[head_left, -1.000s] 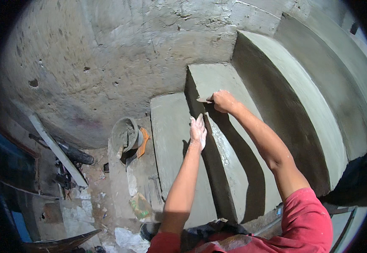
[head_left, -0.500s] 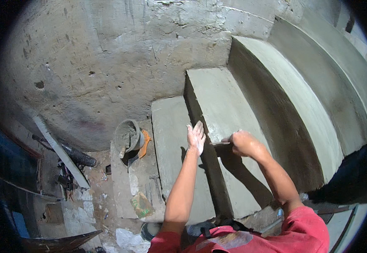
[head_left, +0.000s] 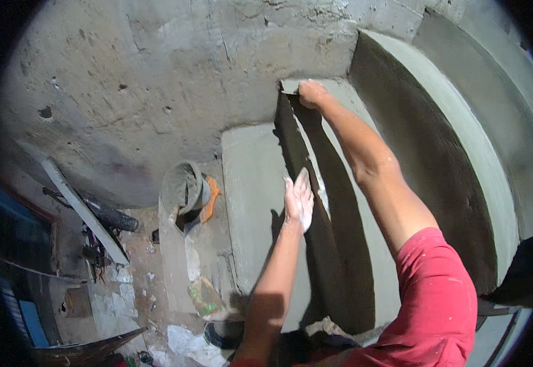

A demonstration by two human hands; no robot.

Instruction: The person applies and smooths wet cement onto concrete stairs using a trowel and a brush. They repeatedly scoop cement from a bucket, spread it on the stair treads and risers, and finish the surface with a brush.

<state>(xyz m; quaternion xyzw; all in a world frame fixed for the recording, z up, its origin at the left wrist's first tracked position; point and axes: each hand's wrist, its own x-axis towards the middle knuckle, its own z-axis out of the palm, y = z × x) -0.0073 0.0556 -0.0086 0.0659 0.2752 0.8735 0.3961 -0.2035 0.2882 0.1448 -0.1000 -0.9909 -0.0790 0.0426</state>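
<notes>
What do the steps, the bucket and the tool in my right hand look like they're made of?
Steps: likely cement render, matte grey, smoothed without visible joints. Bucket: probably plastic, dull grey, from its smooth, thin wall. Tool: perhaps metal, from its thin, pale edge; finish unclear, partly hidden.

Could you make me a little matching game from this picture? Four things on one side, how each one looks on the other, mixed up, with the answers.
Things:
1. Right hand
2. Bucket
3. Left hand
4. Sleeve

Descriptions:
A. Fingers outstretched, near a step's dark upright face
B. Red
C. Closed round a flat tool
D. Has grey mix inside

Pairs: 1-C, 2-D, 3-A, 4-B
</notes>
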